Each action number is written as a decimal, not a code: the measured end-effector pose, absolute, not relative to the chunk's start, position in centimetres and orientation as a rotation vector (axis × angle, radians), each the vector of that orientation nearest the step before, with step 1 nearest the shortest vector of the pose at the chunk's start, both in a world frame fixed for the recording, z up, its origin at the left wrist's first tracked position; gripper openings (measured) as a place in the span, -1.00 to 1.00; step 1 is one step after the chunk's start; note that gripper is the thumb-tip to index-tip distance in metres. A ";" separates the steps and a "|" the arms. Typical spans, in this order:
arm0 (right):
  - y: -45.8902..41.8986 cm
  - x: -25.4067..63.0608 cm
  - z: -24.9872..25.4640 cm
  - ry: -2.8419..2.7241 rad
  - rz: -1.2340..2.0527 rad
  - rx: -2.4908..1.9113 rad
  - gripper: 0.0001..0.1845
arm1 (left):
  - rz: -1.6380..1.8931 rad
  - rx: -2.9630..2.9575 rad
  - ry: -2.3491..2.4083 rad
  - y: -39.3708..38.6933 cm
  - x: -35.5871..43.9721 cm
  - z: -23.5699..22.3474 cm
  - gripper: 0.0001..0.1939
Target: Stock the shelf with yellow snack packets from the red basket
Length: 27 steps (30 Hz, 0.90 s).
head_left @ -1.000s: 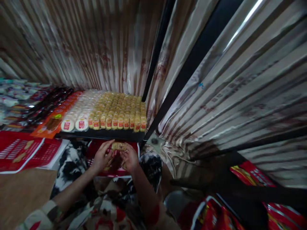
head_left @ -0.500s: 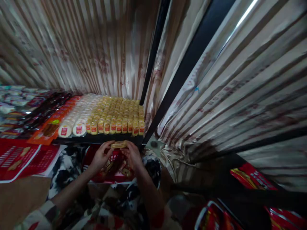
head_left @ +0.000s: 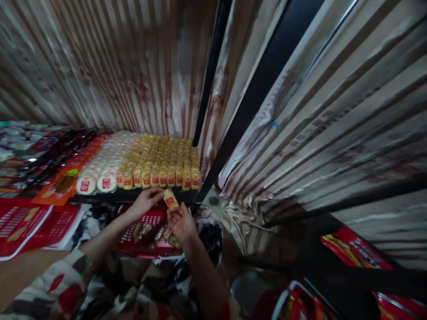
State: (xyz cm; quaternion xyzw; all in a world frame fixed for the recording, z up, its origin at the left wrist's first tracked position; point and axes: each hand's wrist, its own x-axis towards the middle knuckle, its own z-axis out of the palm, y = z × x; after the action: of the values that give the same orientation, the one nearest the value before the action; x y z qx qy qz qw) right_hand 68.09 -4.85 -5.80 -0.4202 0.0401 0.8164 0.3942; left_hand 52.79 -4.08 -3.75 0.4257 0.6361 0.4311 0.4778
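My left hand [head_left: 145, 202] and my right hand [head_left: 181, 223] both pinch one small yellow packet with a red label [head_left: 171, 200], held tilted just below the front edge of a dark shelf [head_left: 133, 194]. On that shelf stand several rows of the same yellow packets [head_left: 160, 160], beside rows of pale round packets [head_left: 96, 171]. Under my hands a red basket [head_left: 147, 233] holds several more wrapped pieces.
Dark and orange packets [head_left: 63, 160] fill the shelf's left part. Corrugated metal sheeting [head_left: 116, 66] forms the back wall and the right wall [head_left: 333, 111], with black posts [head_left: 208, 75] at the corner. Red bags [head_left: 353, 258] lie at the lower right. Red printed sheets [head_left: 26, 222] lie at the left.
The packet has turned from lying flat between both hands to tilted upright and risen toward the shelf edge. My left hand moved up; the basket's contents now show.
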 end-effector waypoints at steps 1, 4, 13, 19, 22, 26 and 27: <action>-4.8 68.1 -5.8 0.083 2.049 -1.073 -0.70 | 1.046 1.031 1.549 -4.1 52.9 -3.9 -0.56; -4.7 68.1 -6.0 -0.054 1.969 -1.115 -0.67 | 1.085 1.015 1.495 -4.6 52.9 -4.5 -0.58; -3.1 68.7 -7.0 -1.133 1.417 -1.314 -0.68 | 1.122 0.922 1.426 -7.2 54.5 -6.8 -0.50; -2.6 69.0 -6.2 -1.215 1.236 -1.286 -0.46 | 1.199 0.638 1.302 -6.2 57.1 -7.0 -0.46; -2.5 68.7 -6.9 -1.173 1.232 -1.313 -0.45 | 1.250 0.567 1.271 -5.0 58.1 -7.0 -0.43; -1.9 68.4 -7.9 -1.127 1.248 -1.383 -0.55 | 1.251 0.617 1.287 -3.5 58.5 -7.7 -0.40; -1.7 68.3 -8.0 -1.134 1.240 -1.399 -0.56 | 1.247 0.658 1.321 -3.2 58.4 -7.9 -0.40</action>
State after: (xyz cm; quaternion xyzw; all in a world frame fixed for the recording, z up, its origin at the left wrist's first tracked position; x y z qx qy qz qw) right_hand 68.33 -1.70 -7.97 -0.5684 -0.4604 0.5037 0.4596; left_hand 58.36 -3.22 -7.91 0.2801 0.5623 0.5311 0.5686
